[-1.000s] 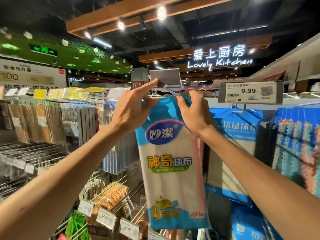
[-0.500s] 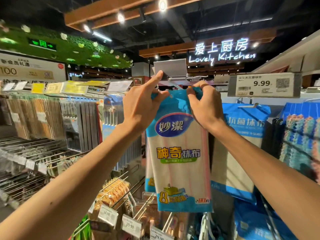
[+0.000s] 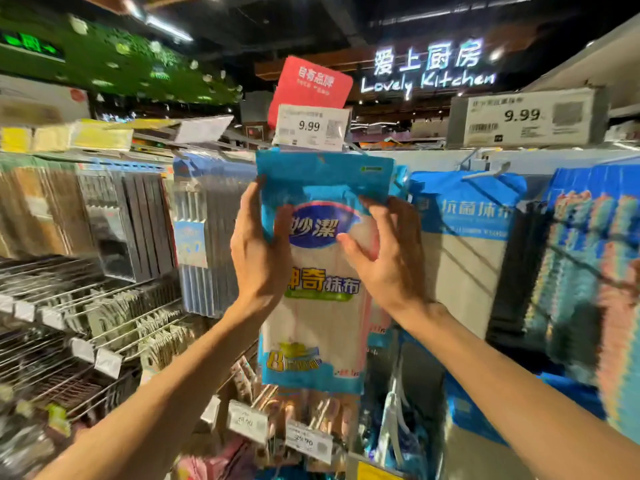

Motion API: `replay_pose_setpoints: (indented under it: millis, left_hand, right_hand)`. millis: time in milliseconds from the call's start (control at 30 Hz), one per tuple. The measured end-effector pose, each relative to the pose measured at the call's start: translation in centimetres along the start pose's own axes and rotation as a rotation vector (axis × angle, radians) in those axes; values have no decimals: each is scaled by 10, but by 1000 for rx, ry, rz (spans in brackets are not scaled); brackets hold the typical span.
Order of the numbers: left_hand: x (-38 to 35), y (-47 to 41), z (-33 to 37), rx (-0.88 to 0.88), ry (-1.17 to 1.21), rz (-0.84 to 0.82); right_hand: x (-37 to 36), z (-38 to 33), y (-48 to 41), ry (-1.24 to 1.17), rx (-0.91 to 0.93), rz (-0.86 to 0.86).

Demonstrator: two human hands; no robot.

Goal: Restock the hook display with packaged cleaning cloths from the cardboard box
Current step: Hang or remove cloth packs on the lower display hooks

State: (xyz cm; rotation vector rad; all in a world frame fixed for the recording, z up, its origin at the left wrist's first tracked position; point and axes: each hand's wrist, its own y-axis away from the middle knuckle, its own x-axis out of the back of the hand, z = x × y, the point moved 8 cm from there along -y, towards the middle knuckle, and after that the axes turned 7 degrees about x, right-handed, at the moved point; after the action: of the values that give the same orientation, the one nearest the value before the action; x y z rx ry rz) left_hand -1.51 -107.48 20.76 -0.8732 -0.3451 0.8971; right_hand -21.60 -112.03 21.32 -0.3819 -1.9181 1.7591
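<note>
A blue-and-white pack of cleaning cloths (image 3: 322, 313) hangs upright from a hook beneath a 9.99 price tag (image 3: 310, 126) with a red card above it. My left hand (image 3: 259, 251) lies along the pack's left edge, fingers straight and pointing up, thumb over the front. My right hand (image 3: 384, 251) touches the pack's right side with spread, loosely bent fingers. Neither hand clearly grips it. More packs of the same kind hang behind it. The cardboard box is out of view.
Blue cloth packs (image 3: 464, 237) hang on the neighbouring hook to the right under a second 9.99 tag (image 3: 526, 116), with striped cloths (image 3: 595, 289) beyond. Wire hooks with small goods (image 3: 104, 323) jut out at the left, and price tags (image 3: 308, 441) sit below.
Both hands have let go of the pack's top edge and slid down to its sides. The pack now hangs from the hook, and the price tag has flipped down to face me.
</note>
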Motion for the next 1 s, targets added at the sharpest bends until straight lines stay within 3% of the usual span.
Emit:
replay_pose_setpoints:
  millis: [133, 267, 333, 533, 633, 767, 1000]
  left_hand:
    - [-35, -17, -21, 104, -10, -64]
    - [-79, -33, -39, 156, -65, -170]
    - [-95, -40, -48, 197, -78, -195]
    - [-116, -42, -55, 107, -234, -234]
    - [-108, -42, -47, 124, -309, -280]
    - [-80, -22, -34, 92, -577, -424]
    - [12, 86, 48, -7, -943, -576]
  right_hand:
    - [-11, 20, -3, 105, -41, 13]
    - [-37, 69, -3, -25, -272, -215]
    - [-47, 82, -4, 5, -270, -315]
    - [-42, 90, -7, 106, -247, -377]
    - [-37, 87, 2, 96, -332, -486]
    - [-10, 78, 34, -2, -501, -634]
    - [71, 5, 102, -58, -353, -697]
